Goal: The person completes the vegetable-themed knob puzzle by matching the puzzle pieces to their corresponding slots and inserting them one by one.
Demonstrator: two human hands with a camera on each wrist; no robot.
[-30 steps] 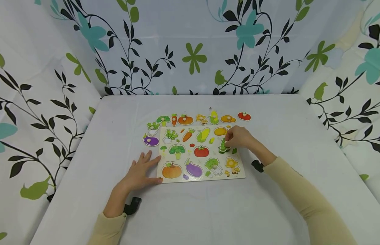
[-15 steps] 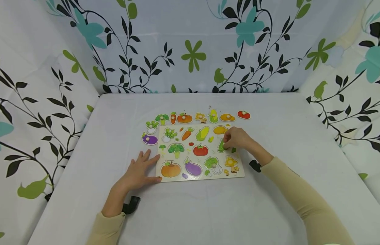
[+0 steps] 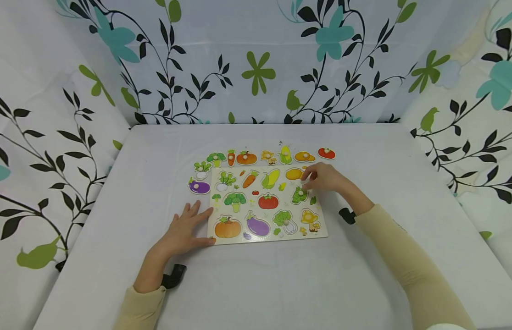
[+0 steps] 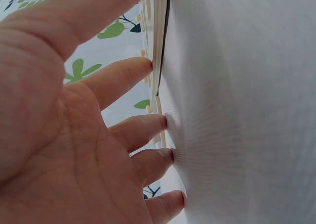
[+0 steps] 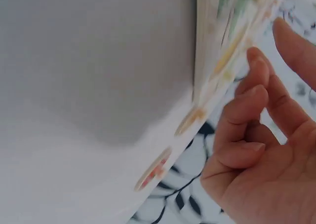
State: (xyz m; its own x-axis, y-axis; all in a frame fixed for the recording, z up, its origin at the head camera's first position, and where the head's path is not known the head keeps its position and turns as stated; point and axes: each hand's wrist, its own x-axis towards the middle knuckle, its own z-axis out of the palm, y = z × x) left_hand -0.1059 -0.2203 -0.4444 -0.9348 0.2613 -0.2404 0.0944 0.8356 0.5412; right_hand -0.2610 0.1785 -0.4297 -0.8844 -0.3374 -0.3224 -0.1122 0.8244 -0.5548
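Nearest us on the worktop (image 3: 260, 284): left hand (image 3: 181, 234), fingers spread, thumb and forefinger touching the board (image 3: 285, 201). On it, cabbage piece (image 3: 285, 223) in its slot; farther, green pepper piece (image 3: 299, 196), apparently in its own. Just beside that, right hand (image 3: 325, 178), thumb and fingers apart, nothing seen between them. We judge the pepper's fitting nearly finished; flush or not, we cannot tell. Next move calls for checking that, then reaching past the board for, say, the tomato piece (image 3: 326, 154), floral curtain (image 3: 223, 27) behind
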